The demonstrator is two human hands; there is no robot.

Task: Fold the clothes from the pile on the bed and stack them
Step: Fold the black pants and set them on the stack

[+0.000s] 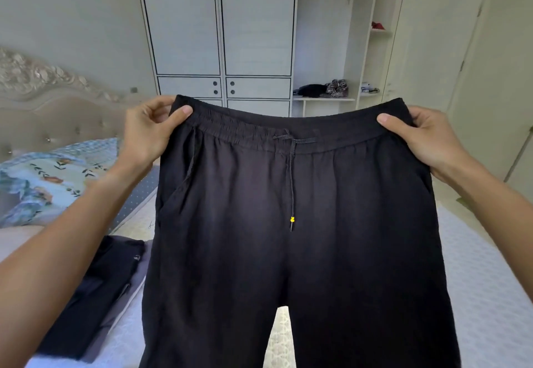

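Note:
A pair of black drawstring trousers (pixel 294 223) hangs spread out in front of me over the bed (pixel 484 281), front side facing me, both legs dropping out of view. My left hand (pixel 150 134) pinches the left end of the elastic waistband between thumb and fingers. At the right end of the waistband, my right hand (pixel 424 136) pinches it the same way. The drawstring with a yellow bead (pixel 292 219) dangles down the middle. A stack of folded dark garments (pixel 95 295) lies on the bed at lower left.
A floral pillow (pixel 52 183) lies against the padded headboard (pixel 57 108) at left. Behind the bed stand a white wardrobe (pixel 219 35), open shelves with clothes (pixel 323 90) and a white door (pixel 432 44). The trousers hide most of the mattress.

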